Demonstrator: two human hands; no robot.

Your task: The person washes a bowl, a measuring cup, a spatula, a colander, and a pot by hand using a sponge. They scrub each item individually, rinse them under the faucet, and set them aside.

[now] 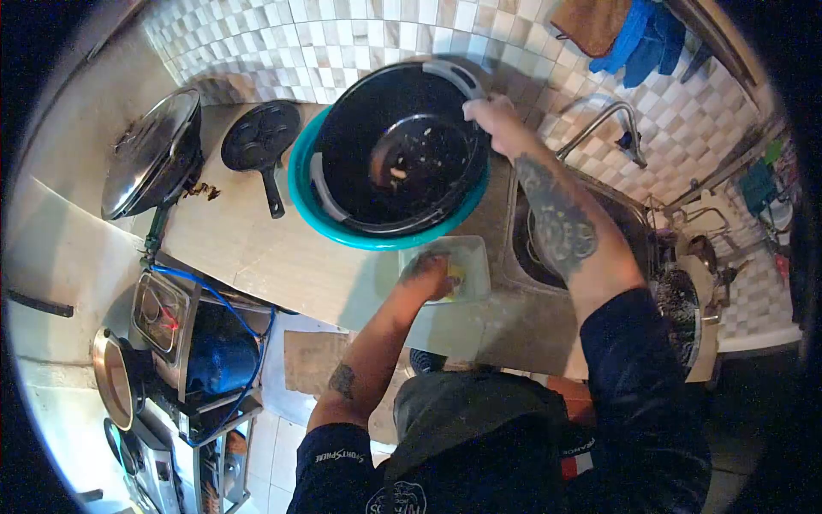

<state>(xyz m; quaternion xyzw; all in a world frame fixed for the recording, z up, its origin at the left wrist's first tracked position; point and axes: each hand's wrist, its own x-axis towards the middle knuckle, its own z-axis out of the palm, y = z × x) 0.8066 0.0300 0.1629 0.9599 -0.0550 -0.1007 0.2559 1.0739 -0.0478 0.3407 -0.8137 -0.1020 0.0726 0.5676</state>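
A large black basin with grey handles is tilted inside a wider teal basin. Pale scraps lie on its dark bottom. My right hand is closed around its upper right handle. Below the basins, a translucent plastic container stands on the counter. My left hand reaches into it, fingers curled against a yellow sponge. The hand is slightly blurred and hides part of the sponge.
Right of the basins is a metal sink beneath a curved faucet. A black pan with hollows and a lidded wok are at left. Cloths hang above, and a blue hose runs below the counter.
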